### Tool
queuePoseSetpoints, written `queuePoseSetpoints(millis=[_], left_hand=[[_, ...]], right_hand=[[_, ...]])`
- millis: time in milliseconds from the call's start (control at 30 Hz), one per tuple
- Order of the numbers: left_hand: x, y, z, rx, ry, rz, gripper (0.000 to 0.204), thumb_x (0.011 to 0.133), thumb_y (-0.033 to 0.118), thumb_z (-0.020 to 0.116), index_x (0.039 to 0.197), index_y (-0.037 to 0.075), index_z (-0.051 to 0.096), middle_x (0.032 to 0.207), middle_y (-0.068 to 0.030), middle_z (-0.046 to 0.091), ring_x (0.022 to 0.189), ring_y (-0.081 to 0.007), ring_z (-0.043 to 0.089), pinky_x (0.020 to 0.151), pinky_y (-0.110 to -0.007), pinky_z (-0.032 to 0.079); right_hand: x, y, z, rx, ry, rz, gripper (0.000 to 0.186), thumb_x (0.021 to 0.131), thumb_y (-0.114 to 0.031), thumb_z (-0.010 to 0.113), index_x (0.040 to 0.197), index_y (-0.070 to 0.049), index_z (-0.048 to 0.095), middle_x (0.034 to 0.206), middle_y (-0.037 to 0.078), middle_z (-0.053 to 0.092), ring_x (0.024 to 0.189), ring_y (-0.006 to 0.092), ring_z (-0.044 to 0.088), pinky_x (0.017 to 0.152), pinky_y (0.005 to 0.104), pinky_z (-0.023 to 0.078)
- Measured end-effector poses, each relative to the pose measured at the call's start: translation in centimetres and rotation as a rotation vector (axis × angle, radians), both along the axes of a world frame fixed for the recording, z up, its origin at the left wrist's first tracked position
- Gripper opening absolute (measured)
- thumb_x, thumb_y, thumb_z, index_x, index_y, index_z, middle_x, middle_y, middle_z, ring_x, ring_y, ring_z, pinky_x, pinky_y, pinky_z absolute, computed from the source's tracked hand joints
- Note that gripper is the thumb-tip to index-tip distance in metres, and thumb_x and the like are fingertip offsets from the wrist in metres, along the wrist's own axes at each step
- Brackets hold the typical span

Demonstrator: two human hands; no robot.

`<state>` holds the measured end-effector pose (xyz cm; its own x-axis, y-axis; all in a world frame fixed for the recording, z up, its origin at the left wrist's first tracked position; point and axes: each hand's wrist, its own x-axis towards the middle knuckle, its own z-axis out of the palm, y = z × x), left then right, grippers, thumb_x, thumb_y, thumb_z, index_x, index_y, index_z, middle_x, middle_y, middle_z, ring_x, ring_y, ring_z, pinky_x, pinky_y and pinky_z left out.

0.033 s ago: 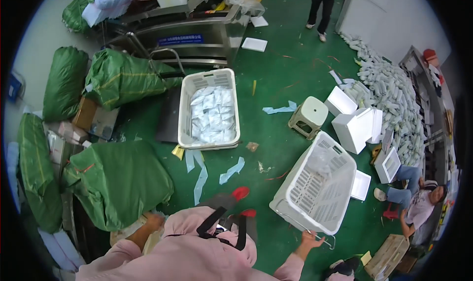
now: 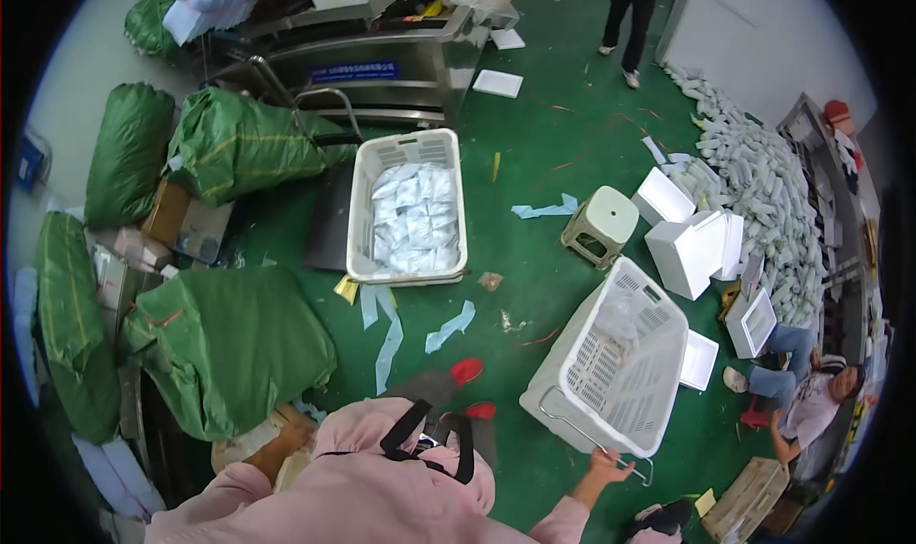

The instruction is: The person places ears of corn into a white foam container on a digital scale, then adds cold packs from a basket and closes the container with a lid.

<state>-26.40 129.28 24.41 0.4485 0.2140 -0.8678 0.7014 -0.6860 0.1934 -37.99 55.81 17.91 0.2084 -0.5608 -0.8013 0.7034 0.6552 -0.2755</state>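
The right hand (image 2: 605, 470) clasps one bent metal rod (image 2: 569, 423) at the nearer of two white plastic crates (image 2: 563, 365) ahead; the left hand (image 2: 297, 432), well apart, grip unclear, is beside one bulging green sack (image 2: 229, 348). Green floor (image 2: 539, 115), white wall (image 2: 759, 29) beyond.

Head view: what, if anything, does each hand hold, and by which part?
Right hand: white basket, by its metal handle, near its right end. Left hand: cannot tell if it holds anything.
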Motion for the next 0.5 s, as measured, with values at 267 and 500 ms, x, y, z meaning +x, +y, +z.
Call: queuePoseSetpoints(millis=[267, 500], left_hand=[[-4.2, 1.5, -1.8, 0.07, -0.002, -0.929, 0.025, 0.078, 0.022, 0.061, 0.092, 0.002, 0.062, 0.088, -0.0181, 0.064, 0.078, -0.0302, 0.062, 0.069, -0.041, 0.049], [15.8, -1.6, -5.8, -0.139, -0.396, -0.698, 0.031, 0.081, 0.033, 0.05, 0.084, 0.006, 0.064, 0.087, -0.0153, 0.065, 0.077, -0.0293, 0.063, 0.067, -0.04, 0.049]], right_hand=[[-1.1, 2.8, 13.4, -0.051, 0.168, -0.347, 0.049, 0.073, -0.049, 0.052, 0.054, -0.017, 0.02, 0.045, -0.003, 0.014, 0.039, 0.013, 0.014, 0.044, 0.0298, 0.014], [-5.0, 19.0, 11.2, -0.018, 0.554, -0.324, 0.043, 0.075, -0.053, 0.051, 0.074, -0.011, 0.04, 0.067, 0.005, 0.036, 0.056, 0.0224, 0.033, 0.051, 0.0385, 0.027]])
